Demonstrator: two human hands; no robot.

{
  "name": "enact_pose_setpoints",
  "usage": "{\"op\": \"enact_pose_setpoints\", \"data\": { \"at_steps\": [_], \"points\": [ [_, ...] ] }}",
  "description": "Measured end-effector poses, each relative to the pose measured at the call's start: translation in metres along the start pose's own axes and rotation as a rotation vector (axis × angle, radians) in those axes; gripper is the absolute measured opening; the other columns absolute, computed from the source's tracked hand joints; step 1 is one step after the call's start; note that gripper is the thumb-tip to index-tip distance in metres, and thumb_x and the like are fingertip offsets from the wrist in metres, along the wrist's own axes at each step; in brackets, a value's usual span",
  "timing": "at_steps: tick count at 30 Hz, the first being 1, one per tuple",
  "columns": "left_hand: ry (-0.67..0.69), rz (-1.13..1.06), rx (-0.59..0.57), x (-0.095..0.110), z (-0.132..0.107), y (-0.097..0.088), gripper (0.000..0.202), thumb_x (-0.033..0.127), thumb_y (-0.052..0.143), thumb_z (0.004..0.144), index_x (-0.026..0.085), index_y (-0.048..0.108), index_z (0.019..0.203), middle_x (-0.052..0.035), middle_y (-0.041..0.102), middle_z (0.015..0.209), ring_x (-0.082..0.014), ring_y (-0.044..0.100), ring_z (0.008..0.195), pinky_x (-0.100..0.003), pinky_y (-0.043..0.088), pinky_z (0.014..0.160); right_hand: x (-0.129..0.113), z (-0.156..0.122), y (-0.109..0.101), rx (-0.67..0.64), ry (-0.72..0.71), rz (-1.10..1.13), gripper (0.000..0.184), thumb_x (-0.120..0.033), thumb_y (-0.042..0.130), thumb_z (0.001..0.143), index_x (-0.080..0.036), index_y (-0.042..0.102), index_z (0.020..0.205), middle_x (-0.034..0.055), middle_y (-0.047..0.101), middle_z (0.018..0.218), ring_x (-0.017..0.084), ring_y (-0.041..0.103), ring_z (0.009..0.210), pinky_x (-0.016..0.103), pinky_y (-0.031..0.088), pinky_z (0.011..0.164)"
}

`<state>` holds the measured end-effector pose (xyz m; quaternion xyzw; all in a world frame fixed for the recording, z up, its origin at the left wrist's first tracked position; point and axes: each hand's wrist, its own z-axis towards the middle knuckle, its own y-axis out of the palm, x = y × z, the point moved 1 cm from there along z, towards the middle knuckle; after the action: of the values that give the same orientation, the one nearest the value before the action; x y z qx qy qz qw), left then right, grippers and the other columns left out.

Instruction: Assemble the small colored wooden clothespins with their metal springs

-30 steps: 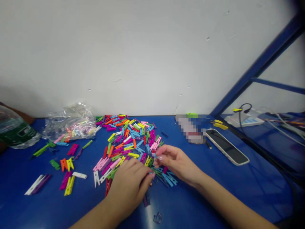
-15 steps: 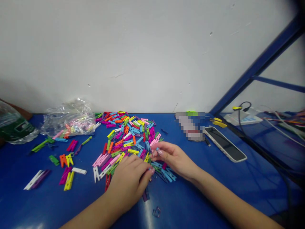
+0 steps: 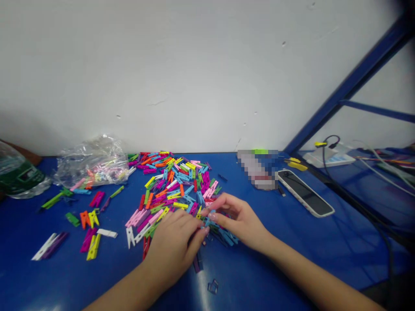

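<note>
A heap of small painted wooden clothespins point(image 3: 175, 190) in many colours lies on the blue table point(image 3: 259, 268). My left hand point(image 3: 171, 244) rests on the front of the heap with its fingers curled over the pegs, and whatever they hold is hidden. My right hand point(image 3: 235, 220) reaches in from the right, close to my left fingertips. Its fingers pinch a light blue clothespin point(image 3: 208, 222), which is partly hidden. Several pegs lie under and beyond both hands.
Loose clothespins point(image 3: 86, 220) lie left of the heap, below a clear plastic bag point(image 3: 94, 164) of pegs and a green-labelled bottle point(image 3: 19, 175). To the right are a phone point(image 3: 304, 192), a pixelated object point(image 3: 257, 170), and a blue metal frame point(image 3: 350, 90).
My right hand has moved down and left, closer to my left hand, with the light blue clothespin at its fingertips. My left hand has barely moved.
</note>
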<state>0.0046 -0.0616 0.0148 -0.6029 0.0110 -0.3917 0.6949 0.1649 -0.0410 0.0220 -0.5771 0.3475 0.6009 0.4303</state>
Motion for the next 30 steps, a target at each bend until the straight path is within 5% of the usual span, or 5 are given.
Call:
{"op": "enact_pose_setpoints", "data": {
  "at_steps": [6,20,30],
  "points": [
    [0.006,0.008,-0.030,-0.001,0.001,0.001,0.025,0.031,0.038,0.083,0.019,0.055,0.069,-0.0012,0.058,0.068,-0.0175,0.049,0.070,-0.029,0.034,0.062,0.000,0.000,-0.001,0.052,-0.066,-0.147,0.011,-0.026,0.060,0.071,-0.017,0.056,0.075,0.0009,0.059,0.072,0.013,0.054,0.071,0.025,0.043,0.065],
    [0.026,0.019,0.011,-0.003,0.001,0.003,0.023,0.032,0.042,0.081,0.019,0.057,0.070,-0.0012,0.059,0.068,-0.0165,0.050,0.068,-0.029,0.034,0.061,0.011,0.006,0.002,-0.039,0.161,0.283,0.022,-0.025,0.069,0.061,-0.016,0.050,0.067,-0.0034,0.058,0.065,0.007,0.053,0.058,0.018,0.041,0.056],
    [0.001,0.039,0.026,-0.002,0.000,0.000,0.022,0.034,0.044,0.080,0.020,0.057,0.071,-0.0009,0.059,0.069,-0.0168,0.051,0.069,-0.028,0.034,0.061,0.006,0.006,0.001,-0.088,0.112,0.121,0.016,-0.029,0.062,0.069,-0.015,0.055,0.068,-0.0017,0.055,0.063,0.008,0.050,0.058,0.020,0.040,0.054]
  ]
}}
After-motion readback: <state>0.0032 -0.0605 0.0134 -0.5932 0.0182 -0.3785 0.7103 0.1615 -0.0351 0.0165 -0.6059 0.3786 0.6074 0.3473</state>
